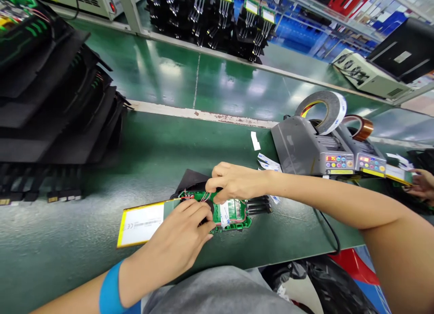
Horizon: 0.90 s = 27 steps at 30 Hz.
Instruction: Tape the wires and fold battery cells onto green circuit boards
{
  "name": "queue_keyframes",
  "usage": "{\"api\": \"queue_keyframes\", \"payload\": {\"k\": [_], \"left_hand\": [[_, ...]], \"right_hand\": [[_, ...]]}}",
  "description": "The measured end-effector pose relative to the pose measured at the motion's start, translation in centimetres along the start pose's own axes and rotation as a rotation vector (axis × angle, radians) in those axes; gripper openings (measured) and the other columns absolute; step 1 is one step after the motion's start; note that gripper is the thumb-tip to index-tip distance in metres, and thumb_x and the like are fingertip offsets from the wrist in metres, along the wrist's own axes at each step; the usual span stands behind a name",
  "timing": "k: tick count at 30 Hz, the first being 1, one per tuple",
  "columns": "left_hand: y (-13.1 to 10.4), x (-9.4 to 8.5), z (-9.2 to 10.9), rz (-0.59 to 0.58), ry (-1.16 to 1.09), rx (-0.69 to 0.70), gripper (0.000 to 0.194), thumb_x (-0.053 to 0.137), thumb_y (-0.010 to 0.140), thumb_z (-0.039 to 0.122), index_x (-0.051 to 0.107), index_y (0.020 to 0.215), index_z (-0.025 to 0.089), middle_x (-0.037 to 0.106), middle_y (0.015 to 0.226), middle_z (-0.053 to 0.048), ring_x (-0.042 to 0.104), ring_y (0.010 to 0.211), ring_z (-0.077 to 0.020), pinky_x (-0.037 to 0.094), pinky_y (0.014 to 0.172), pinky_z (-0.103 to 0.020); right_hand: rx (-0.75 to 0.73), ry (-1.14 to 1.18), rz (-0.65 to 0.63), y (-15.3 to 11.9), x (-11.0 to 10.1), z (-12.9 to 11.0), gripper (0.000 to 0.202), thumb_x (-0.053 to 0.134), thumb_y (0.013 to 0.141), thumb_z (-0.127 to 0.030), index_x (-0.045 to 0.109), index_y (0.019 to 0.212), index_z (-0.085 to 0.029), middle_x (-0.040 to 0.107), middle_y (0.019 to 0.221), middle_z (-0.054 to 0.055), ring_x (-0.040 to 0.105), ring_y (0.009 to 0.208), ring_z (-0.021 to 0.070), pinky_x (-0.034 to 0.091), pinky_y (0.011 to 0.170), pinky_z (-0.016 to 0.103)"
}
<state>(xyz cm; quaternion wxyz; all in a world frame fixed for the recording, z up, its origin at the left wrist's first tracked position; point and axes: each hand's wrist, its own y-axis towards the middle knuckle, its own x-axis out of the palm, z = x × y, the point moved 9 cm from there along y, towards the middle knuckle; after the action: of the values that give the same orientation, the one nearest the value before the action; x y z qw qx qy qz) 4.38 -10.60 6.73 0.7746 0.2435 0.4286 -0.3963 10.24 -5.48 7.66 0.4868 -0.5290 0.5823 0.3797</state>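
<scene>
Beneath the curled left hand (185,230) and right hand (237,183) lies the green plastic-framed circuit unit (237,210); from here I can't tell whether either grips anything. A careless tug could strain the thin pinkish wires (205,196) between them, as might knocking the flat white yellow-edged pack (142,223) beside the left.

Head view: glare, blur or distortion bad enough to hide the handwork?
Head view: bright reflections on the green back surface, clear of the work; head view: pale sheen on the bench, lower left; head view: apparent wide-angle stretch toward edges; head view: left hand and right hand fairly sharp, covering part of the green board themselves.
</scene>
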Motion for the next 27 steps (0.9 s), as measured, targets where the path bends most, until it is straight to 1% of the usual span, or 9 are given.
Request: {"api": "queue_keyframes", "payload": {"k": [3,7,9,12,14,18,21,24,27], "left_hand": [[-0.1,0.1,0.0,0.002,0.008,0.005,0.024,0.042,0.094,0.019,0.065,0.1,0.021,0.059,0.1,-0.004,0.054,0.098,-0.022,0.041,0.094,-0.045],[-0.1,0.3,0.0,-0.003,0.016,0.012,0.024,0.042,0.094,0.019,0.065,0.1,0.021,0.059,0.099,-0.004,0.053,0.099,-0.0224,0.04,0.095,-0.046],[-0.1,0.3,0.0,-0.008,0.014,0.01,0.023,0.043,0.093,0.019,0.065,0.099,0.02,0.058,0.098,-0.004,0.053,0.098,-0.0222,0.039,0.095,-0.046],[-0.1,0.3,0.0,0.001,0.016,0.005,0.021,0.044,0.092,0.018,0.065,0.097,0.02,0.058,0.097,-0.004,0.053,0.098,-0.0223,0.039,0.095,-0.046],[-0.2,0.2,0.1,0.011,0.017,0.006,0.021,0.045,0.092,0.018,0.065,0.096,0.02,0.058,0.096,-0.004,0.053,0.098,-0.0226,0.039,0.094,-0.045],[-0.2,0.2,0.1,0.016,0.017,0.014,0.02,0.046,0.091,0.017,0.066,0.096,0.02,0.058,0.095,-0.004,0.054,0.097,-0.0225,0.04,0.094,-0.045],[-0.1,0.1,0.2,0.026,0.039,0.027,0.024,0.044,0.091,0.017,0.066,0.102,0.02,0.059,0.102,-0.005,0.055,0.098,-0.0226,0.04,0.094,-0.046],[0.1,-0.2,0.3,0.03,0.072,0.027,0.025,0.043,0.092,0.017,0.066,0.101,0.02,0.058,0.109,-0.007,0.055,0.101,-0.0242,0.041,0.093,-0.047],[0.2,-0.3,0.5,0.02,0.078,0.02,0.023,0.045,0.091,0.016,0.067,0.098,0.02,0.059,0.11,-0.007,0.055,0.102,-0.0248,0.041,0.093,-0.047]], "right_hand": [[-0.022,-0.011,-0.02,0.3,0.2,0.0,0.028,0.047,0.098,-0.028,0.07,0.083,-0.023,0.057,0.108,0.002,0.037,0.089,0.0196,0.03,0.077,0.033],[-0.026,-0.051,-0.012,0.1,0.5,-0.2,0.03,0.041,0.1,-0.025,0.068,0.087,-0.022,0.057,0.107,0.003,0.038,0.089,0.0191,0.031,0.078,0.033],[-0.03,-0.109,0.014,-0.2,0.6,-0.5,0.03,0.039,0.1,-0.023,0.067,0.089,-0.021,0.057,0.106,0.004,0.039,0.089,0.019,0.032,0.08,0.032],[-0.048,-0.239,0.083,-0.9,0.6,-1.7,0.029,0.037,0.101,-0.019,0.065,0.093,-0.02,0.059,0.104,0.003,0.042,0.088,0.0181,0.032,0.083,0.032],[-0.02,-0.307,0.118,-1.6,0.8,-2.5,0.028,0.036,0.101,-0.017,0.064,0.096,-0.019,0.059,0.102,0.003,0.043,0.085,0.0173,0.033,0.082,0.032],[0.175,-0.35,0.132,-3.2,1.7,-3.5,0.029,0.033,0.099,-0.012,0.062,0.099,-0.015,0.059,0.102,0.008,0.046,0.086,0.0183,0.035,0.078,0.033],[0.356,-0.295,0.101,-4.3,2.3,-4.2,0.028,0.033,0.098,-0.012,0.061,0.096,-0.013,0.06,0.099,0.01,0.047,0.085,0.0204,0.037,0.073,0.034],[0.514,-0.15,0.072,-5.3,2.3,-5.1,0.026,0.035,0.098,-0.013,0.059,0.087,-0.014,0.059,0.084,0.007,0.046,0.077,0.0197,0.035,0.066,0.033],[0.621,0.077,0.051,-6.1,1.8,-5.9,0.02,0.04,0.098,-0.014,0.057,0.088,-0.015,0.058,0.082,0.005,0.048,0.075,0.0178,0.037,0.067,0.031]]}}
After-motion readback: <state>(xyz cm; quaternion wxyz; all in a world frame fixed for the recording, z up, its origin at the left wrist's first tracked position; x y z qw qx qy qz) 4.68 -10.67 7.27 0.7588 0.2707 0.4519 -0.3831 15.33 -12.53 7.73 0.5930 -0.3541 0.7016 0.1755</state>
